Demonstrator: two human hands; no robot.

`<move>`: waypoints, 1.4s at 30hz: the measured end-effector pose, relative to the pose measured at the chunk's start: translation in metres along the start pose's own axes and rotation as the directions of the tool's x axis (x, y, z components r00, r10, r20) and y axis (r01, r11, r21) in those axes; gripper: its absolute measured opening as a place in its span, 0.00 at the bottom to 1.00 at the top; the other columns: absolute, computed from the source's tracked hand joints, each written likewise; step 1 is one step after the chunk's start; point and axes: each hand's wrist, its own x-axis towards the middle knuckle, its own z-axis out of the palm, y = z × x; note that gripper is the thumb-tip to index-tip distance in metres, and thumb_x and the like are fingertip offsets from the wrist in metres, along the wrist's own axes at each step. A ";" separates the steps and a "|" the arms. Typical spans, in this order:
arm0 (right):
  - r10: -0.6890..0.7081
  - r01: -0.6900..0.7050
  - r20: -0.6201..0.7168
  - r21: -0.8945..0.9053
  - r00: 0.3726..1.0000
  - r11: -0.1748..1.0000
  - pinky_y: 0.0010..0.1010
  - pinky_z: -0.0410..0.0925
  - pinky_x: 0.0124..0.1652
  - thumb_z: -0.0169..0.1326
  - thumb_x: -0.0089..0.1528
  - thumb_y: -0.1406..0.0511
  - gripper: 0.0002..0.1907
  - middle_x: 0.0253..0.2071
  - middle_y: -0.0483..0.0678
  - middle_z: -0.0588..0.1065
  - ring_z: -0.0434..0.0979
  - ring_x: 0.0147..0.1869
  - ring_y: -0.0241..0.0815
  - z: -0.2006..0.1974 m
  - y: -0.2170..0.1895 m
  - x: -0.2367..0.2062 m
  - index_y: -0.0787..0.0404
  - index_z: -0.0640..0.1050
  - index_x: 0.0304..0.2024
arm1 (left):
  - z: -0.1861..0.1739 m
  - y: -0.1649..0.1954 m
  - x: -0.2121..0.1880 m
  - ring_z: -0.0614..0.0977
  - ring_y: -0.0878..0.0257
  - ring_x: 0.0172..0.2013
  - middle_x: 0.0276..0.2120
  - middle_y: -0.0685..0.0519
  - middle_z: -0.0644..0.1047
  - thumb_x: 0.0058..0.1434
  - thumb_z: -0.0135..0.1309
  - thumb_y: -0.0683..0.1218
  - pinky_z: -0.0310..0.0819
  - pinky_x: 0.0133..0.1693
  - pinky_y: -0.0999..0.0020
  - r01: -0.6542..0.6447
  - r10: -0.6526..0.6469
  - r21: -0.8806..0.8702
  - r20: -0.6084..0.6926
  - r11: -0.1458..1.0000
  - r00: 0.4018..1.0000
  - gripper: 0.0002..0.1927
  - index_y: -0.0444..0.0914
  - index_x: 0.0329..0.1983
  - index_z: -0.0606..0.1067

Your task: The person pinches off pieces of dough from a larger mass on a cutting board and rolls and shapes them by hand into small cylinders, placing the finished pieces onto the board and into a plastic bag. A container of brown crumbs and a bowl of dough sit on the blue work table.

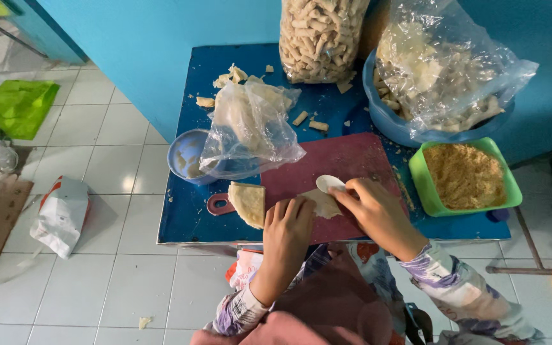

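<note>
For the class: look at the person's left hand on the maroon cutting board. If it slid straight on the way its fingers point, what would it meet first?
The left hand points up the board. It would probably first meet the clear plastic bag draped over the small blue bowl, though depth is unclear.

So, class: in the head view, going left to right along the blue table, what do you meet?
Small blue bowl → folded wrapper → left hand → white spoon → right hand → green tub of crumbs.
</note>
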 end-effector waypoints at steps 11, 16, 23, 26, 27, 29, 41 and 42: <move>-0.156 0.160 0.040 -0.364 0.987 0.917 0.32 0.69 0.39 0.56 0.56 0.69 0.21 0.40 0.47 0.69 0.72 0.40 0.42 0.007 0.004 0.003 0.66 0.79 0.52 | -0.001 0.003 0.001 0.77 0.52 0.48 0.45 0.52 0.77 0.59 0.58 0.42 0.71 0.48 0.57 0.054 -0.054 -0.045 -0.003 0.998 0.999 0.13 0.38 0.47 0.77; -0.119 0.127 0.046 -0.428 0.992 0.895 0.30 0.69 0.40 0.56 0.56 0.71 0.21 0.41 0.46 0.70 0.72 0.40 0.41 -0.004 0.007 0.009 0.66 0.79 0.53 | -0.003 0.004 0.001 0.76 0.53 0.49 0.47 0.52 0.77 0.59 0.58 0.42 0.70 0.49 0.57 0.050 -0.050 -0.049 0.005 0.998 0.999 0.13 0.38 0.47 0.77; -0.220 0.223 0.061 -0.460 0.974 0.859 0.30 0.69 0.42 0.56 0.57 0.69 0.15 0.40 0.45 0.71 0.73 0.41 0.40 0.006 -0.001 0.016 0.67 0.80 0.47 | -0.001 0.002 0.002 0.76 0.53 0.47 0.45 0.53 0.76 0.59 0.58 0.43 0.70 0.48 0.57 0.018 -0.018 -0.019 0.000 1.000 1.000 0.12 0.38 0.47 0.77; -0.271 0.284 0.098 -0.481 0.958 0.829 0.30 0.69 0.45 0.56 0.57 0.69 0.12 0.41 0.46 0.72 0.74 0.44 0.40 0.009 0.002 0.019 0.67 0.81 0.43 | 0.000 0.001 0.002 0.77 0.53 0.46 0.45 0.53 0.76 0.60 0.58 0.43 0.71 0.47 0.57 0.023 -0.023 -0.019 0.004 1.000 1.000 0.11 0.39 0.46 0.78; -0.279 0.308 0.135 -0.507 0.951 0.805 0.30 0.69 0.45 0.56 0.56 0.69 0.11 0.42 0.46 0.73 0.75 0.44 0.40 0.007 0.005 0.020 0.66 0.81 0.40 | 0.001 0.000 0.003 0.77 0.53 0.46 0.45 0.53 0.76 0.61 0.57 0.43 0.71 0.48 0.57 0.040 -0.040 -0.042 0.003 0.998 0.999 0.10 0.39 0.46 0.78; -0.266 0.311 0.163 -0.543 0.950 0.780 0.30 0.68 0.44 0.55 0.56 0.68 0.09 0.44 0.46 0.74 0.75 0.44 0.40 0.003 0.009 0.020 0.64 0.81 0.38 | 0.002 -0.002 0.004 0.77 0.52 0.46 0.44 0.53 0.76 0.63 0.57 0.43 0.72 0.48 0.56 0.070 -0.069 -0.090 0.009 0.994 0.998 0.08 0.40 0.45 0.77; -0.159 0.159 0.057 -0.622 0.986 0.767 0.33 0.66 0.47 0.55 0.59 0.67 0.14 0.47 0.46 0.73 0.75 0.48 0.39 -0.010 0.037 -0.002 0.61 0.79 0.47 | 0.014 -0.008 0.014 0.77 0.49 0.40 0.39 0.48 0.74 0.64 0.55 0.45 0.71 0.41 0.53 0.183 -0.181 -0.027 0.049 0.983 0.982 0.06 0.39 0.41 0.73; -0.145 0.139 0.040 -0.604 0.989 0.784 0.34 0.66 0.47 0.55 0.59 0.68 0.14 0.48 0.46 0.72 0.74 0.47 0.39 -0.010 0.040 -0.004 0.60 0.78 0.48 | 0.015 -0.008 0.014 0.77 0.49 0.40 0.39 0.48 0.74 0.65 0.55 0.45 0.71 0.41 0.53 0.183 -0.181 -0.030 0.054 0.983 0.982 0.06 0.39 0.41 0.73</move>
